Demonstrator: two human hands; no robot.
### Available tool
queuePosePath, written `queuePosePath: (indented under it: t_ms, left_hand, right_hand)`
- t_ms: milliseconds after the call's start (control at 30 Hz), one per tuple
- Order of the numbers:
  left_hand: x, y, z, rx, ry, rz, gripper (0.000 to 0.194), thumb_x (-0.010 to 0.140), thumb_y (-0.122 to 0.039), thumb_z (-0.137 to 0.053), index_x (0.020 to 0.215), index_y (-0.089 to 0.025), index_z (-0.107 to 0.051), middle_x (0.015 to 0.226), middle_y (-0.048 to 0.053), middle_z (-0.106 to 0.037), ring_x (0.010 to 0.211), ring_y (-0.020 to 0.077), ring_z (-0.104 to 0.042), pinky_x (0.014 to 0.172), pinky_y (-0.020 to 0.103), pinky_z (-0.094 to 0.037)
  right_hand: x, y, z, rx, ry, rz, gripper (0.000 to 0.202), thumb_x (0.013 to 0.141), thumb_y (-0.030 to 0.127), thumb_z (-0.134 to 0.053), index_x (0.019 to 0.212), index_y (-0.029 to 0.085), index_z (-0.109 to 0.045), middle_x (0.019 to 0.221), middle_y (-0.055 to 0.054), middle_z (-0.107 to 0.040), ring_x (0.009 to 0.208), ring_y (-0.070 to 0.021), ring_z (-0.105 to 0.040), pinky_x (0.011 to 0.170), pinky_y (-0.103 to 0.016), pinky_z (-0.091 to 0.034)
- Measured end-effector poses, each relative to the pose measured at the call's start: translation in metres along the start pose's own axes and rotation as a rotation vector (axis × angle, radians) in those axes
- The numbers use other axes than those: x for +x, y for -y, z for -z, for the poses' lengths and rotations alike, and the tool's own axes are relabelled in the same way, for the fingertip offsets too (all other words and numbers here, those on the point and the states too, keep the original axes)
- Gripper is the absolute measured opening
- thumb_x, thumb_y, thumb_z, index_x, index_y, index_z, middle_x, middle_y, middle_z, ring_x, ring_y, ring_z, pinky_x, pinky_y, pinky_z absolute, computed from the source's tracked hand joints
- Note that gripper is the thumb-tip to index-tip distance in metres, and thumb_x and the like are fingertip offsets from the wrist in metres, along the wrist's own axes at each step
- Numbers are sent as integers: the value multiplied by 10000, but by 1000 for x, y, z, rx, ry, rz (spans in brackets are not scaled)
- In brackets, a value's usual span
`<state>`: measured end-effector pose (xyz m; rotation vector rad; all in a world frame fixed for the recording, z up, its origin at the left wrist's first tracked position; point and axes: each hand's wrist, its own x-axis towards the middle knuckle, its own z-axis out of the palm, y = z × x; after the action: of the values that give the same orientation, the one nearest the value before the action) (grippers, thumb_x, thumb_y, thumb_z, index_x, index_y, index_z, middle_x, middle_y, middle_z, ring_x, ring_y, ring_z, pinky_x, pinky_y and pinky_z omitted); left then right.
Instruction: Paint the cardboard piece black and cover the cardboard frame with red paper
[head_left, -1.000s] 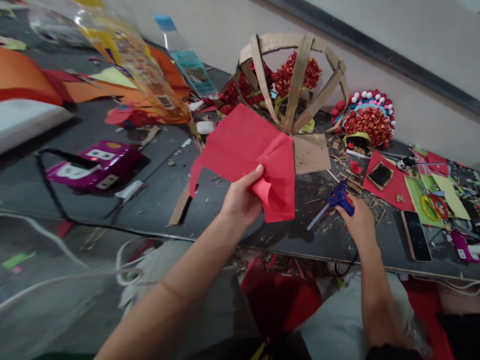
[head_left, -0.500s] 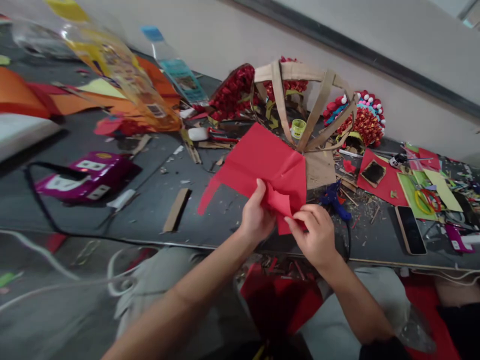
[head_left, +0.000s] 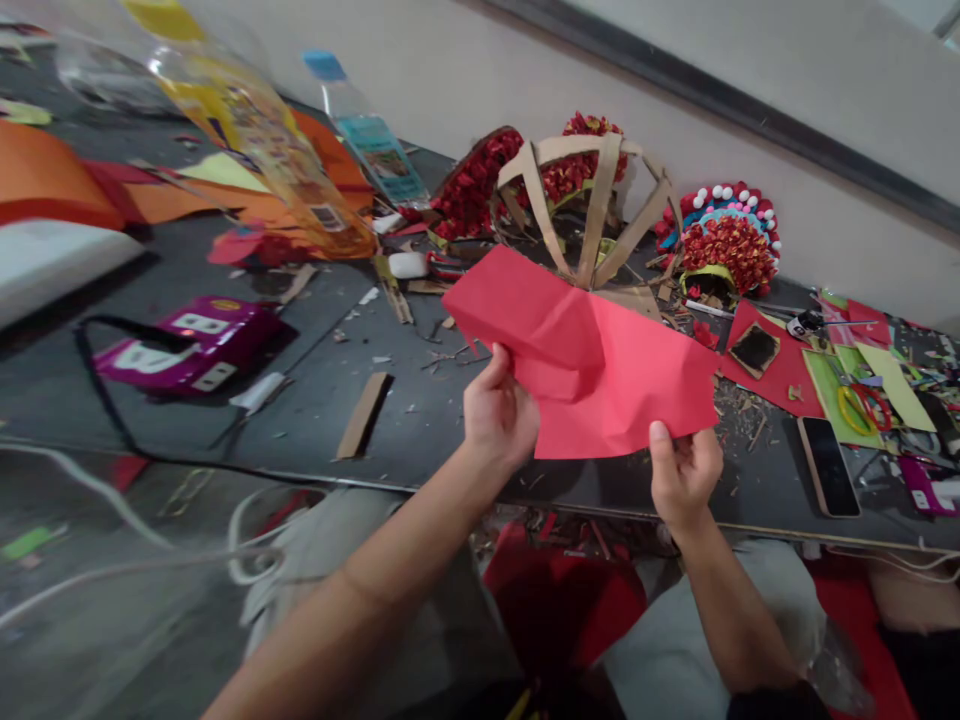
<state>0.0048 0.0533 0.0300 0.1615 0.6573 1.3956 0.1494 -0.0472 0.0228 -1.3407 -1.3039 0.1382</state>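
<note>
Red paper spread between left hand and right hand, each grip pinching its near edge

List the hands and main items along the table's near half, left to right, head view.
Purple power strip → cardboard strip → left hand → right hand → smartphone → purple-and-white object. Both hands hold the red paper sheet.
</note>
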Motion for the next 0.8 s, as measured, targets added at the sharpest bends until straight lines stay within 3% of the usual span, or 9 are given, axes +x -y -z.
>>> queuePosePath:
  t_ms: [100,167,333,567,667,800]
  left_hand:
    - [3,-3,1,1,-57,6,296,969,-235,-408,1006,-184,-698,933,54,-775,1175,190,-637,1037,342,-501]
    - [4,-6,0,-12,-76,18,294,966,-218,-405,969,-194,-698,896,44,-775,1152,182,-649,1013,338,-518]
    - [1,-13,-3,-72,-81,81,421,1001,-214,-291,856,-207,-686,799,25,-766,976,131,-714,841,243,-566]
    - [5,-12,5,-7,12,22,368,989,-236,-345,900,-210,-701,831,26,-768,931,130,-718,849,245,-557]
    - [7,-14,7,-13,-23,-35,341,978,-225,-390,835,-200,-699,824,16,-766,900,118,-719,872,229,-551]
    - [8,-19,5,45,-55,-133,284,956,-232,-457,824,-209,-708,887,9,-768,1017,143,-699,943,255,-541]
  right_hand:
    - [5,-3,-3,245,-19,-357,209,819,395,-652,934,221,-633,773,-12,-695,619,-142,-639,578,-264,-538]
    - [9,-4,-8,399,-6,-539,230,781,422,-669,848,215,-595,634,41,-620,461,-89,-520,430,-212,-444]
    - [15,-11,-17,584,-17,-782,294,669,417,-713,752,211,-521,563,71,-554,462,-74,-507,358,-160,-342]
    - [15,-21,-17,570,-63,-790,354,636,443,-747,750,211,-505,610,66,-551,512,-77,-496,409,-173,-367]
    - [19,-26,-10,546,-75,-723,380,655,491,-734,758,220,-488,659,60,-556,568,-87,-519,499,-200,-439]
    - [29,-32,5,471,-105,-605,370,713,531,-686,857,224,-538,858,1,-643,733,-116,-604,618,-226,-484]
